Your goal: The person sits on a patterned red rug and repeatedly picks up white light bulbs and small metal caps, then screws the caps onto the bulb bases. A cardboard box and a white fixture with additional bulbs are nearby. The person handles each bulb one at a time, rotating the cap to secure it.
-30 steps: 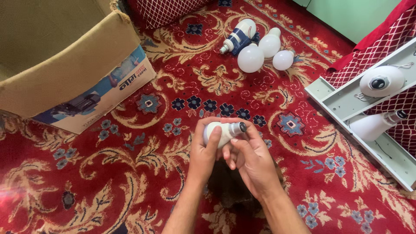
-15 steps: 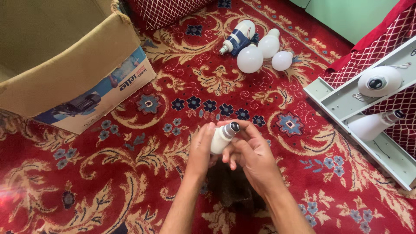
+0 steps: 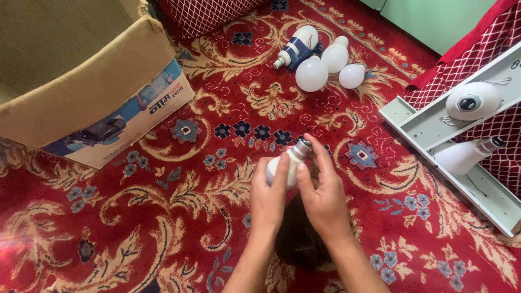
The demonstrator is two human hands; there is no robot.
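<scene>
Two bare hands meet at the centre of the view, over a red patterned carpet (image 3: 179, 217). The left hand (image 3: 268, 198) is curled around the white body of a light bulb (image 3: 285, 165), thumb up its side. The right hand (image 3: 323, 198) closes loosely against the bulb from the other side, fingertips reaching the metal screw base (image 3: 303, 145), which points toward one o'clock.

Risk, as a judgement: the bulb is held above the floor by fingers alone, so a slip while twisting could drop it, though the carpet looks soft. The grip on the narrow base seems light, but the fingers partly hide it.

At ten o'clock stands an open cardboard box (image 3: 92, 92), well apart. At twelve to one o'clock lies a cluster of loose bulbs (image 3: 320, 62). At two to three o'clock a pale grey metal tray (image 3: 434, 125) holds a round white lamp housing (image 3: 472, 100) and another bulb (image 3: 464, 154); its corner is the nearest hard edge. Open carpet lies toward seven and nine o'clock.
</scene>
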